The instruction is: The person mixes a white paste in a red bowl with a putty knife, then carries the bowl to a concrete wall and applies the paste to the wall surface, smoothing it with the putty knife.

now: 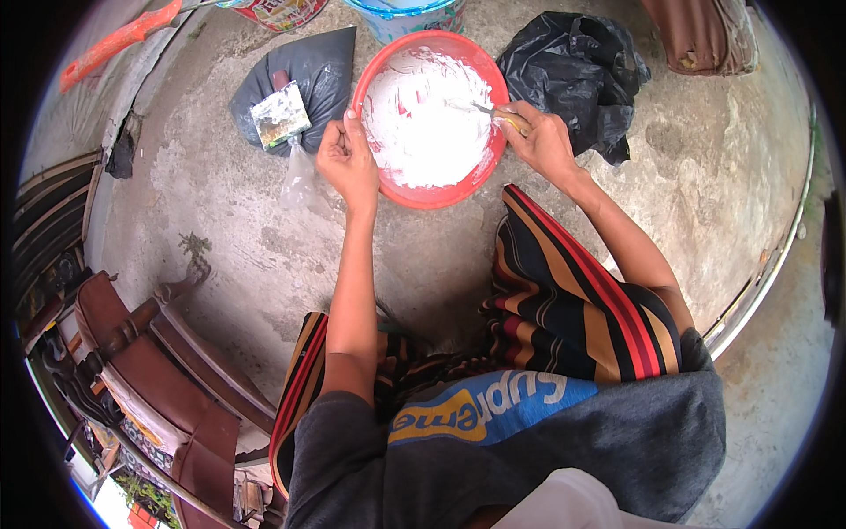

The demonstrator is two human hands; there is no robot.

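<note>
A red plastic basin (480, 167) holds thick white paste (423, 132). My left hand (350, 163) pinches the basin's left rim, fingers closed on it. At the right side of the basin, my right hand (539, 141) grips the wooden handle of a metal-bladed spatula (513, 121), whose tip is in the paste. A dark plastic bag (322, 70) lies to the left, with a smeared rectangular piece (279, 115) and a brown handle-like part on it. A crumpled black bag (568, 84) lies right of the basin.
A blue bucket (401, 19) and another container (273, 13) stand behind. An orange-handled tool (115, 44) is at upper left, brown leather furniture (692, 35) at upper right. Brown chairs (141, 361) fill the lower left. My legs in striped cloth rest on the concrete floor (705, 194).
</note>
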